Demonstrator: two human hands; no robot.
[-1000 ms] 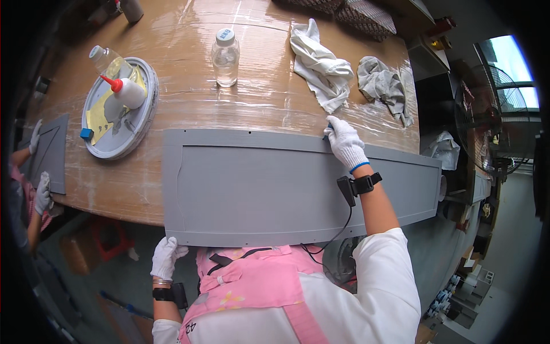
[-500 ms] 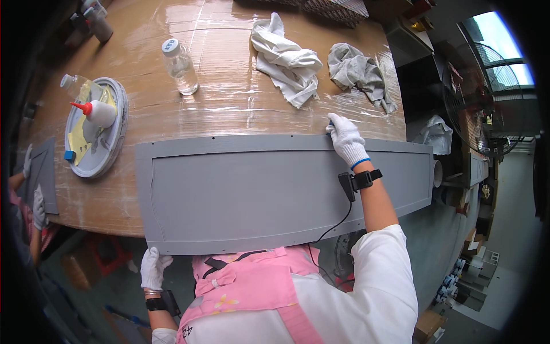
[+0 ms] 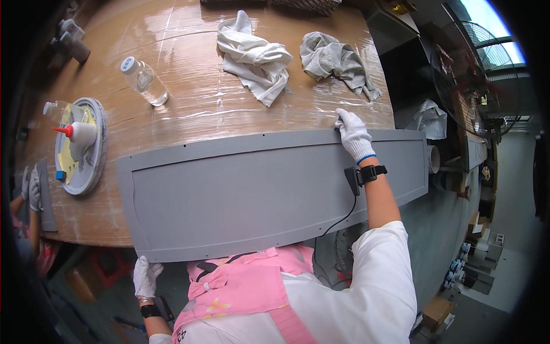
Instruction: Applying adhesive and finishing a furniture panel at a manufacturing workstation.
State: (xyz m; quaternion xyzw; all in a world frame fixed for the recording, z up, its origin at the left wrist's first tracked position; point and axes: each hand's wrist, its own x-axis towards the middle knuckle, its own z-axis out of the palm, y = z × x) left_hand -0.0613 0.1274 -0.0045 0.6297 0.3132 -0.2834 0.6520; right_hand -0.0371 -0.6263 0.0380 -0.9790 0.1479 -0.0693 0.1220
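Note:
A long grey framed panel (image 3: 240,200) lies across the near side of the table, with its near edge against my pink apron. At the panel's near left corner my left hand (image 3: 147,276), in a white knit glove, has its fingers closed on the edge. My right hand (image 3: 354,135), gloved alike, is at the far edge, right of the middle. Its fingers are closed on a small dark-blue block (image 3: 339,121), mostly hidden by the glove. Small dark holes dot the panel's rim.
The table (image 3: 183,109) is covered in clear film. On it are a white cloth (image 3: 252,54), a grey cloth (image 3: 337,60), a clear bottle (image 3: 146,83), and a round lid (image 3: 98,157) bearing a red-tipped glue bottle (image 3: 83,135) and a blue block (image 3: 60,176). Another person's gloved hands (image 3: 34,189) are at far left.
My right hand has slid a little to the right along the panel's far edge. My left hand stays at the corner. The view has shifted, and the other person's hands have come together.

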